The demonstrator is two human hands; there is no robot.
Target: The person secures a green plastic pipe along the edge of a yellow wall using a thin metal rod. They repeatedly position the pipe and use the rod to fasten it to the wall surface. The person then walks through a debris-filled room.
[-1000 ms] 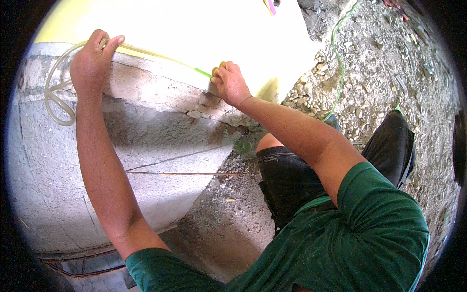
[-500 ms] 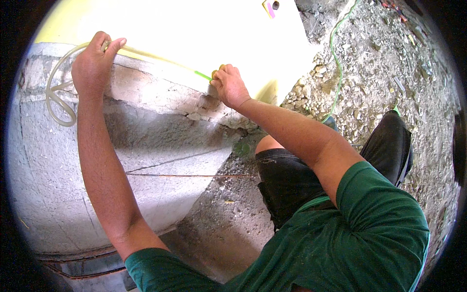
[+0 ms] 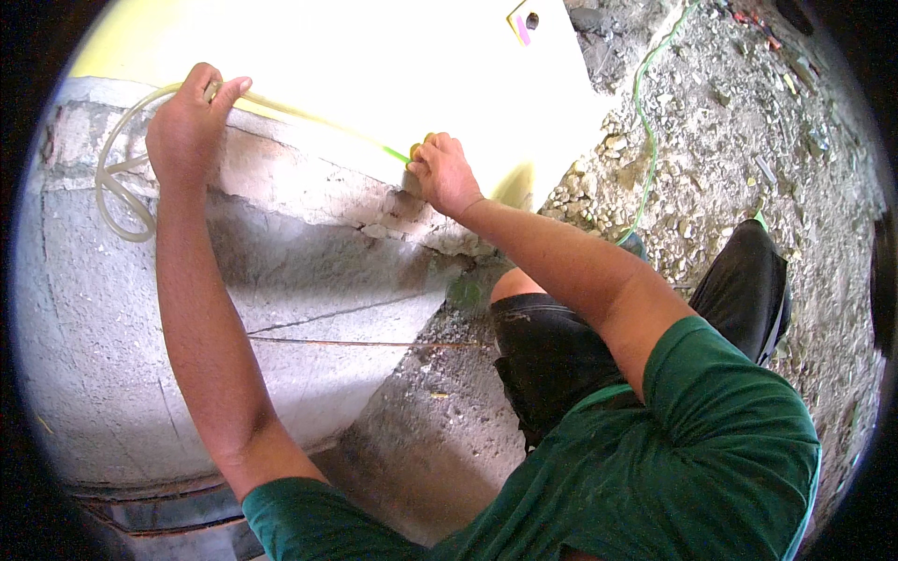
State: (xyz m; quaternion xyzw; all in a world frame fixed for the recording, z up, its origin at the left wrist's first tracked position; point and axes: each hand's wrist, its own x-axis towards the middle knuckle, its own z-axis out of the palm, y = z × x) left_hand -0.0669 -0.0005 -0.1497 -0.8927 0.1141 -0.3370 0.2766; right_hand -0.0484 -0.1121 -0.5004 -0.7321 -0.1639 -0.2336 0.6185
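1. Your left hand (image 3: 187,136) grasps the long, translucent, pale-yellow flexible tube (image 3: 323,119), fingers curled around it and thumb pointing up and to the right.
2. Your right hand (image 3: 447,178) pinches the tube at the tip of its bright-green stretch (image 3: 397,153); whether it ends inside those fingers, you cannot tell.
3. Between your hands, its long axis runs nearly straight, slanting down to the right in view, along the border between the glaring, pale-yellow flat surface (image 3: 374,56) and the rough, broken grey concrete edge (image 3: 290,164).
4. From your right fingers, the tube leads left and slightly up; that hand is just beside the green stretch, your left well apart from it.
5. Left of your left hand, the tube bends into a loose loop over the concrete.
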